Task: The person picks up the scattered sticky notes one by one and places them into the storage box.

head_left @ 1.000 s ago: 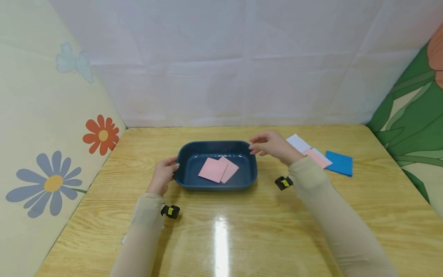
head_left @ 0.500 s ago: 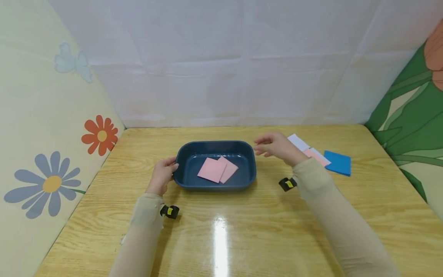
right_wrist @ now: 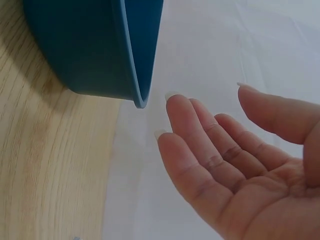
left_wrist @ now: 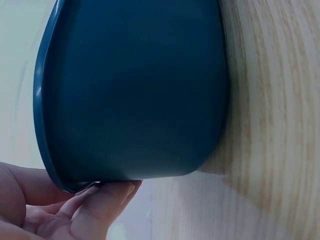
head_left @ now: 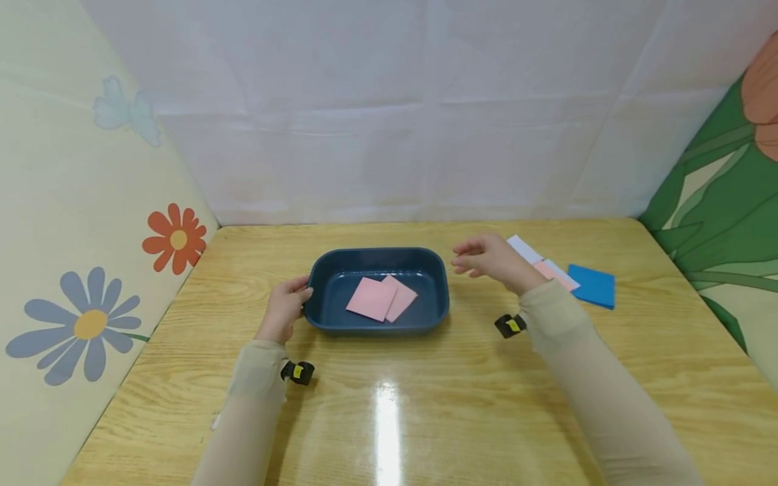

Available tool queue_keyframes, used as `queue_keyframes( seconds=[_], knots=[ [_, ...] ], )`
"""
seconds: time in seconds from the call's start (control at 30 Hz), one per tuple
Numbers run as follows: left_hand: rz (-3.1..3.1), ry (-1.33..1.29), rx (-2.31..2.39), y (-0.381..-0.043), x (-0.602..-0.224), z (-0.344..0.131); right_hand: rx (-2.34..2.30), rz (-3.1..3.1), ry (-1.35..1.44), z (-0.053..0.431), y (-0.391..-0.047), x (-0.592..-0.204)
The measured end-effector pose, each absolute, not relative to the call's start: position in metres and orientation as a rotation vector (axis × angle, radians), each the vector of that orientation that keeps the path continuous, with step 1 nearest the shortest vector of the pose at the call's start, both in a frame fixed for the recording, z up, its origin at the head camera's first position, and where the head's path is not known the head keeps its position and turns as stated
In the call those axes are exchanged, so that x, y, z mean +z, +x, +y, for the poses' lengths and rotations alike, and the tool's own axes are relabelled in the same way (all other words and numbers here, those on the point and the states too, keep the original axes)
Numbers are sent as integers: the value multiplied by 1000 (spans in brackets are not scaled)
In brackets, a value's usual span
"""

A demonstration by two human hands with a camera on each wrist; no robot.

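A dark blue rectangular plastic basin (head_left: 377,330) stands on the wooden table, with two pink paper squares (head_left: 372,298) overlapping on its bottom. My left hand (head_left: 283,307) pinches the basin's left rim; in the left wrist view the thumb lies over the lip and the fingers (left_wrist: 107,200) press the outer wall from below it. To the right of the basin hovers my right hand (head_left: 494,260), its fingers loosely bent and holding nothing. The right wrist view shows its palm and spread thumb (right_wrist: 275,112) a short gap from the basin's corner (right_wrist: 140,95).
Right of the right hand lie white paper squares (head_left: 524,249), a pink square (head_left: 554,273) and a blue stack of squares (head_left: 592,286). A white cloth (head_left: 425,135) hangs behind the table (head_left: 425,418); flower-printed panels flank it. Black wrist cameras (head_left: 298,372) sit on both sleeves.
The right hand has drawn away from the basin's right rim, a little to the right. The left hand keeps its hold, and the basin and papers stay almost the same.
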State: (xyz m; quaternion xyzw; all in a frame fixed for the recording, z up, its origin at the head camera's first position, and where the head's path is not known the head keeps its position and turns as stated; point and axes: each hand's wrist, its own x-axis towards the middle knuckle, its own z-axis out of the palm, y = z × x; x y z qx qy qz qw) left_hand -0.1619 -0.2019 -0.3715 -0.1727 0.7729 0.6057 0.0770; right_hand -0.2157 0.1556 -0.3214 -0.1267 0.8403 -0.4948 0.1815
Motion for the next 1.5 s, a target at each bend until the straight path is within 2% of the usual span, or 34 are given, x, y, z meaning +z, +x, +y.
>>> queue_keyframes(
  seconds=[1.5],
  knots=[
    [2307,-511,1794,-161,-370,-202,-1416,2373,-214,185,-210,-330]
  ],
)
